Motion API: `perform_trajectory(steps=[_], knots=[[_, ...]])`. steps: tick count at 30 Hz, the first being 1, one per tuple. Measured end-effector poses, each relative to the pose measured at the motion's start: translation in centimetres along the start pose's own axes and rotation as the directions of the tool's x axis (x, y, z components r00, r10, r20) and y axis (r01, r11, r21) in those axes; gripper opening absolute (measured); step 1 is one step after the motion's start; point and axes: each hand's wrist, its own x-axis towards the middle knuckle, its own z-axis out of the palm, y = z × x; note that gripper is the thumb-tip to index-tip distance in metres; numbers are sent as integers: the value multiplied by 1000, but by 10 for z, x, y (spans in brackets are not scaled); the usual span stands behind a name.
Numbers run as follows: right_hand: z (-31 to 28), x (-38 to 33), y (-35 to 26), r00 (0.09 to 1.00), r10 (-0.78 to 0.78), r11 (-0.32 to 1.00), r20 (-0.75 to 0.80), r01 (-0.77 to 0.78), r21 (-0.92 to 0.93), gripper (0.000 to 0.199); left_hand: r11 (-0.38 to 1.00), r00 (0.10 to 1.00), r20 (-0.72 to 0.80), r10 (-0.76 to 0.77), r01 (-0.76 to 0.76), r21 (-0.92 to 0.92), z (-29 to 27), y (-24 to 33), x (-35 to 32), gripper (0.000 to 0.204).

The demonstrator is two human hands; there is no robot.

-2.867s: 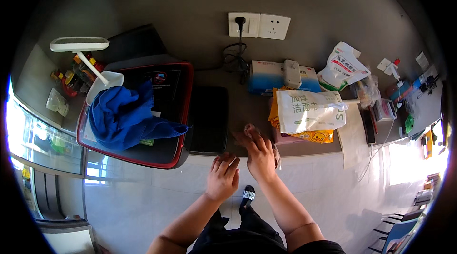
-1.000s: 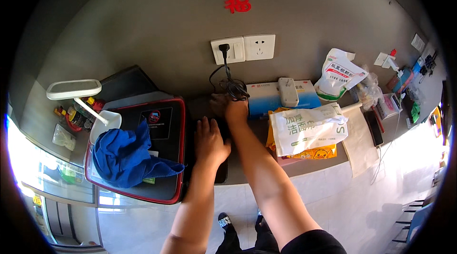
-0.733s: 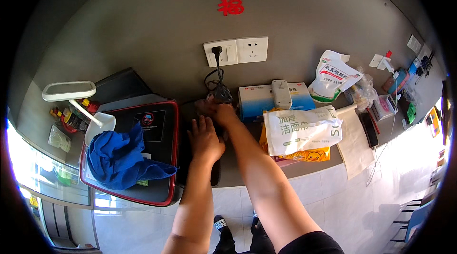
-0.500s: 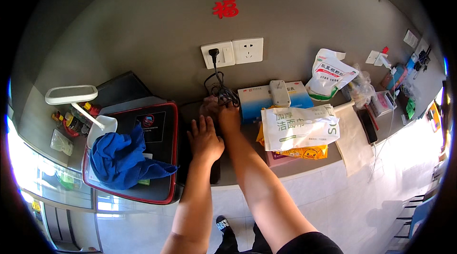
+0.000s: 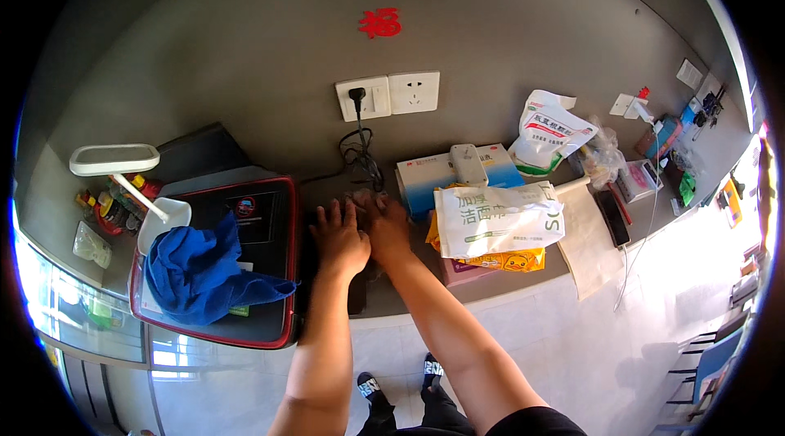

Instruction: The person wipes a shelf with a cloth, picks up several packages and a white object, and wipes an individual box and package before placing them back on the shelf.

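Observation:
My left hand (image 5: 340, 241) lies palm down on the counter, fingers spread, touching a dark surface beside the black case. Close against it, my right hand (image 5: 387, 230) is also palm down with its fingers apart. Under and just beyond the fingertips is a crumpled, brownish, see-through thing (image 5: 357, 196), mostly covered by my hands; its kind is unclear. Behind my right fingertips a looped black power cord (image 5: 360, 159) hangs from a black plug (image 5: 357, 96) in the wall socket (image 5: 374, 107). Neither hand grips anything visible.
On the left sits a black case (image 5: 274, 260) with red edging, bearing a blue cloth (image 5: 192, 276) and a white lamp (image 5: 114, 159). To the right are a blue-white box (image 5: 421, 182), a white power strip (image 5: 468, 164), a white tissue pack (image 5: 499, 219) and a phone (image 5: 612, 218).
My right hand has come away from the cord, back toward me onto the crumpled thing, and its fingers have spread. The cord now hangs loose. My left hand remains flat beside it.

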Motion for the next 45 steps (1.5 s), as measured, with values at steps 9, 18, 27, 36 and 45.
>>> perform_trajectory(steps=[9, 18, 27, 36, 45], knots=[[1, -21, 1, 957, -279, 876, -77, 221, -429, 43, 999, 1000, -8, -2, 3, 37, 0, 3, -3, 60], [-57, -150, -16, 970, -241, 924, -22, 223, -312, 51, 999, 987, -149, 52, -52, 10, 4, 1, -7, 53], [-57, -142, -24, 932, -298, 885, -204, 190, -426, 48, 739, 656, -707, 263, -608, -289, 25, 4, -126, 34], [-59, -168, -41, 974, -171, 926, -150, 106, -362, 56, 347, 864, -433, -255, -336, -875, 75, -89, -225, 24], [-16, -187, -166, 893, -435, 893, -112, 444, 70, 108, 399, 502, -486, -715, -278, -874, 26, -155, -211, 98]])
